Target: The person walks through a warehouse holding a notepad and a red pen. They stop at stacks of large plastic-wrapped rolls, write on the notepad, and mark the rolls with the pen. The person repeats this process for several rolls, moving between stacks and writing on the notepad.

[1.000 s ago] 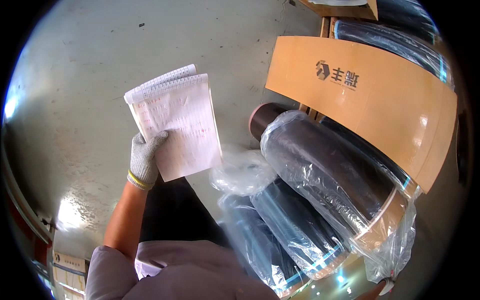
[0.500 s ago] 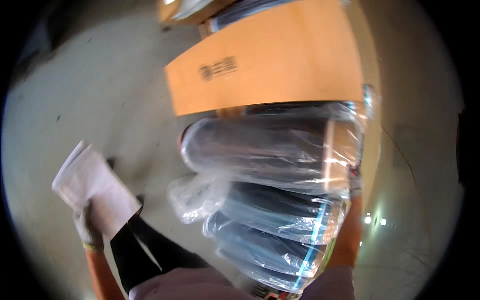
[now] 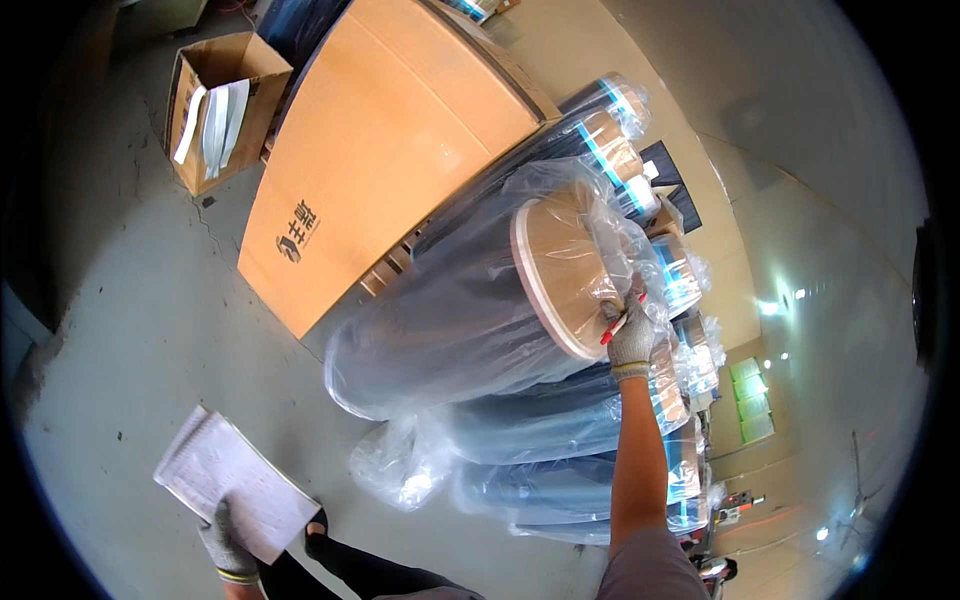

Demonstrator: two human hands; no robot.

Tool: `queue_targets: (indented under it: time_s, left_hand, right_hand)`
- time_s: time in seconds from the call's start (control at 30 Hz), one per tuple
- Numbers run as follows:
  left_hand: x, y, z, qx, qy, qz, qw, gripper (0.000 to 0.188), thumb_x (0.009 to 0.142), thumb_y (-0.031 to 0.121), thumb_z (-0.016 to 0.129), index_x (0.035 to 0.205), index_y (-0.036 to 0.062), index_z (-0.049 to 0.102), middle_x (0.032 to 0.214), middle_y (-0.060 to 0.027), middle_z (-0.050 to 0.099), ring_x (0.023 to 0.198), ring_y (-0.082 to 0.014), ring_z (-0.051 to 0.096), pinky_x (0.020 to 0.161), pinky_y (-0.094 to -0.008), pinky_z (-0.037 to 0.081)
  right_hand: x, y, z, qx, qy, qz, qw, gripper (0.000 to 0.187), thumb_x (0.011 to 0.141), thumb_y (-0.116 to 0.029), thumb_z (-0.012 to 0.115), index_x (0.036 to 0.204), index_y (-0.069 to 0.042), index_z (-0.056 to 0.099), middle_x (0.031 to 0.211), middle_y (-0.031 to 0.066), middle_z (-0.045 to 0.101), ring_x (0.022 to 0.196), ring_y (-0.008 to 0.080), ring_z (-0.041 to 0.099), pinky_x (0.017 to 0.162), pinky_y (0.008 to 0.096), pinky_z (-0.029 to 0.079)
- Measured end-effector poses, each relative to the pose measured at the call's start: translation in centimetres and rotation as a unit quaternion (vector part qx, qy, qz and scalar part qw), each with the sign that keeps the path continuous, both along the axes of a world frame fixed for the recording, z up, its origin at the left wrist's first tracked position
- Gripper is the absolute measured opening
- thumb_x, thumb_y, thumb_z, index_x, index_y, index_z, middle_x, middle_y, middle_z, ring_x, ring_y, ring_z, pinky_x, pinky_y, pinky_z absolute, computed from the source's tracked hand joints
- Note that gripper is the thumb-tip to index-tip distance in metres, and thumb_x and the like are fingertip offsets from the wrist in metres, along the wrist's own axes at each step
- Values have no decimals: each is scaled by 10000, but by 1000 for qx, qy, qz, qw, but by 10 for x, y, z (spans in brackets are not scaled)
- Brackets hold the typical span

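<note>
My left hand point(image 3: 228, 548), in a grey knit glove, grips a notebook point(image 3: 240, 480) with handwritten pages at the lower left, thumb on top. In its own grey glove, my right hand point(image 3: 632, 345) holds a red pen point(image 3: 613, 328) at the top end of a large upright roll point(image 3: 440, 310). The roll is dark, with a tan end and a loose clear plastic cover. My right fingers touch the gathered plastic film point(image 3: 610, 225) there; whether they also pinch it, I cannot tell. A crumpled clear plastic bag point(image 3: 400, 468) hangs beside the roll's lower part.
A big cardboard box point(image 3: 390, 140) stands beyond the roll. Farther left, an open carton point(image 3: 230, 110) has pale strips over its rim. More wrapped rolls point(image 3: 540, 420) with blue tape stand close by on the right. My foot point(image 3: 317, 522) is on the grey floor point(image 3: 130, 350).
My view has tilted up and turned, bringing the open carton and far rolls into sight. My right hand has moved from the roll's edge onto its top end. My left hand still holds the notebook.
</note>
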State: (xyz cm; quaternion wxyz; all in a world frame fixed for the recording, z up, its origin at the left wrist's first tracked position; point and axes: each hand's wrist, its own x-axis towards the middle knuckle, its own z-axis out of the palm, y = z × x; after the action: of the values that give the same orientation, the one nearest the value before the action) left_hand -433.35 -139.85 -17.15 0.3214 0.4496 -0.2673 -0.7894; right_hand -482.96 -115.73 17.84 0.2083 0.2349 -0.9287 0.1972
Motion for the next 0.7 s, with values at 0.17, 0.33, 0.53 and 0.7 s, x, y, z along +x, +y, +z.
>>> queue_targets:
  time_s: [0.17, 0.33, 0.53, 0.7]
  left_hand:
    - [-29, 6, 33, -5, 26, -37, 999, 523, 834, 262, 707, 1231, -31, 532, 1096, -79, 607, 963, -185, 588, 860, -334, 492]
    - [-50, 17, 37, -8, 35, -95, 995, 528, 837, 261, 696, 1244, -27, 521, 1107, -88, 602, 961, -190, 590, 859, -342, 495]
    - [-47, 9, 73, -44, 7, -72, 996, 498, 842, 219, 679, 1250, -18, 520, 1124, -104, 596, 958, -207, 593, 865, -358, 498]
    - [-36, 10, 52, -48, 7, -119, 992, 446, 865, 203, 649, 1229, -31, 540, 1106, -87, 606, 969, -209, 597, 848, -359, 508]
  right_hand:
    - [1, -55, 12, 193, 72, -168, 964, 333, 868, -393, 624, 920, -64, 618, 922, 234, 650, 905, 420, 623, 747, 475, 490]
    - [-131, -32, -12, 273, 269, -236, 893, 265, 880, -324, 613, 1022, -101, 627, 944, 195, 680, 886, 369, 657, 780, 445, 508]
    - [-68, -40, 44, 68, 142, 116, 981, 269, 841, -180, 656, 1092, -90, 620, 973, 157, 678, 899, 335, 666, 792, 371, 522]
    - [-125, 66, 29, -304, -158, 202, 918, 326, 918, -214, 604, 1201, -54, 588, 1016, 147, 668, 950, 297, 653, 844, 372, 508]
